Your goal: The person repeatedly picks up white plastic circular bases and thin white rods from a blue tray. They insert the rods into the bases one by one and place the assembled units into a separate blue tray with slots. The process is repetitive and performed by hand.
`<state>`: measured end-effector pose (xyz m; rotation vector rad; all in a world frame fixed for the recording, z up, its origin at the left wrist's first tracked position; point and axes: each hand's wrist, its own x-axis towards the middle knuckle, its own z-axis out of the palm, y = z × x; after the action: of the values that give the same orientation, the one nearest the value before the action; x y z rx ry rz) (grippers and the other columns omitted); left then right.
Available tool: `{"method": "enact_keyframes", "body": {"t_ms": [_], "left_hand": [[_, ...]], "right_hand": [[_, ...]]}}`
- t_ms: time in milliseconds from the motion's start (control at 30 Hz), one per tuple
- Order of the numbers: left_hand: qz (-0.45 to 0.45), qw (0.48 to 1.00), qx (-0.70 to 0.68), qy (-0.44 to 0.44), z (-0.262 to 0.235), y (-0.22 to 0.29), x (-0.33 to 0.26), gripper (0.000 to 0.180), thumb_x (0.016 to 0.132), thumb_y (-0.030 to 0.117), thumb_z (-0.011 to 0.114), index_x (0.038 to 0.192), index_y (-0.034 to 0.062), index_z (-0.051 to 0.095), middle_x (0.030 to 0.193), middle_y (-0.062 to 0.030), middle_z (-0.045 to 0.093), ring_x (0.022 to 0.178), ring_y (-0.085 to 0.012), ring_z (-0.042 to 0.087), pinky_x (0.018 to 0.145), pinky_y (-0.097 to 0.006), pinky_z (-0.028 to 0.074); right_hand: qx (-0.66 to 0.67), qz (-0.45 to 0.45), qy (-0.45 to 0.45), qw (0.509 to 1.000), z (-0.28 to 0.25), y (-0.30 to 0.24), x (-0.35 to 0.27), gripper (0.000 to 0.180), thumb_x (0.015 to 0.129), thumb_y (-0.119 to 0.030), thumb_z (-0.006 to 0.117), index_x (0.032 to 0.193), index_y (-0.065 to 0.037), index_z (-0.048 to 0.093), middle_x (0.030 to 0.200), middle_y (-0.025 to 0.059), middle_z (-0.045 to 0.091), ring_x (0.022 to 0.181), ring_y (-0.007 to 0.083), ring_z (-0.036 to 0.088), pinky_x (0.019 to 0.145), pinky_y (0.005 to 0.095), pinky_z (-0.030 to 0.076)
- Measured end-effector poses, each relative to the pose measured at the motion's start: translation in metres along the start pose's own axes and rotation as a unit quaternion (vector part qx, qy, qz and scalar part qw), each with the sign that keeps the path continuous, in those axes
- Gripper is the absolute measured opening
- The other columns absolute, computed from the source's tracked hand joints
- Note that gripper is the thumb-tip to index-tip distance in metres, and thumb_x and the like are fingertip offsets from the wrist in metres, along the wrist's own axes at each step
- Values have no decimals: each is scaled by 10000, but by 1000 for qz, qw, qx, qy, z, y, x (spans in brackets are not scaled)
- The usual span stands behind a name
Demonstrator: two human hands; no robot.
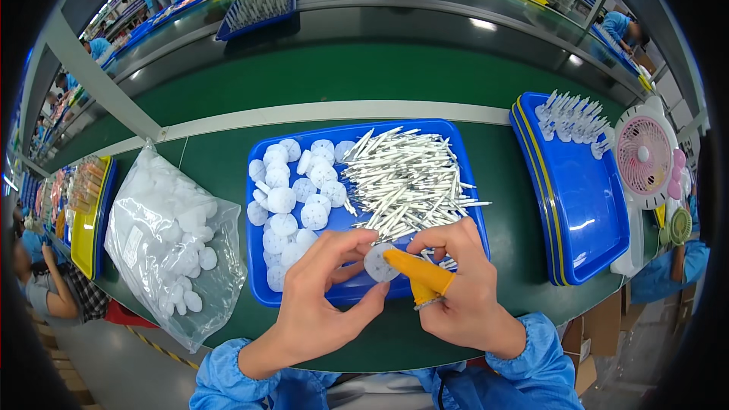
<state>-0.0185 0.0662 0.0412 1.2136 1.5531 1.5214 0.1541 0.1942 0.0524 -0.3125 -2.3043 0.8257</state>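
My left hand [323,300] and my right hand [459,288] meet over the near edge of a blue tray [380,127]. Together they pinch a white round disc [377,263], held between the fingertips of both. An orange finger cot [421,272] covers my right thumb and presses on the disc. In the tray's left half lie several more white discs [292,197]. Its right half holds a heap of thin white sticks [402,182]. Blue sleeves cover both my forearms.
A clear plastic bag of white discs [171,239] lies left of the tray. A stack of blue trays [573,197] with a few white sticks sits at right, beside a pink-and-white desk fan [645,156]. A yellow tray [87,224] is far left; other people work beyond.
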Motion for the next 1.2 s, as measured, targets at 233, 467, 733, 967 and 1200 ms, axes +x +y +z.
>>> {"method": "enact_keyframes", "body": {"t_ms": [233,467,733,967,1200], "left_hand": [[2,1000,2,8,-1,0,1,569,847,-60,801,1379,34,622,1219,-120,649,1150,-229,716,983,-405,638],[0,999,39,-10,1,3,1,586,838,-68,798,1385,41,617,1186,-129,655,1125,-245,724,983,-402,637],[0,997,68,-37,1,4,1,604,835,-79,792,1393,15,584,1218,-122,635,1165,-221,704,1004,-390,621],[14,998,66,-20,3,4,1,602,838,-44,804,1395,52,597,1158,-138,653,1107,-266,725,977,-401,638],[1,998,60,-22,3,3,1,599,844,-45,800,1398,56,595,1155,-135,650,1107,-264,724,983,-402,638]], "right_hand": [[-35,8,-6,999,-3,1,-2,480,573,72,689,1041,33,789,1156,122,636,927,311,521,692,400,460],[-7,-1,-25,1000,-3,-5,2,497,588,64,674,1069,27,793,1204,116,611,962,319,511,761,407,461],[-24,25,-42,999,-2,1,1,480,605,78,671,1068,36,792,1213,116,609,999,319,516,764,396,485],[-27,17,-63,998,-1,-2,2,405,617,85,677,1004,42,788,1220,119,595,1028,326,514,772,407,473],[-7,34,-48,998,-1,-1,2,412,618,92,669,1004,30,800,1220,124,593,1024,326,511,774,409,464]]}}
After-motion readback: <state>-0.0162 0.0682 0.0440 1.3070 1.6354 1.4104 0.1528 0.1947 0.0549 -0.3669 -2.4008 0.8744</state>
